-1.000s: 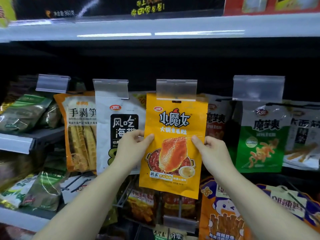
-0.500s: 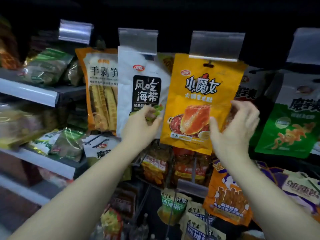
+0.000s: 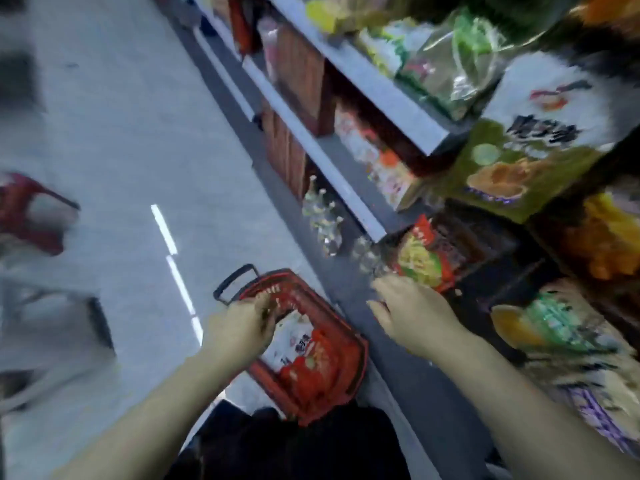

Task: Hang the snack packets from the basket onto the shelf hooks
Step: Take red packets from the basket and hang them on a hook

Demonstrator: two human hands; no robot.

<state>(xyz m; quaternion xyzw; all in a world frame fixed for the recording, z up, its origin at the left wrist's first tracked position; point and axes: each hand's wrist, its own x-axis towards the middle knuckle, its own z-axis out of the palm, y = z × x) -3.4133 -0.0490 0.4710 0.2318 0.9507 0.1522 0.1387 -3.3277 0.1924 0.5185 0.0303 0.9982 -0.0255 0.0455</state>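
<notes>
Both hands are now down from the hung yellow packet. Glossy red-and-white snack packets (image 3: 304, 355) are lying in the red plastic basket (image 3: 353, 368) on the floor. Left hand (image 3: 242, 327) is hovering over them, grip unclear through blur; right hand (image 3: 412, 313) is spreading wide beside the shelf (image 3: 349, 199).

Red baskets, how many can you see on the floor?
2. One red basket sits on the floor by the shelves, under the left hand. Another red basket is at the left edge, blurred and partly cut off. More may be out of view.
</notes>
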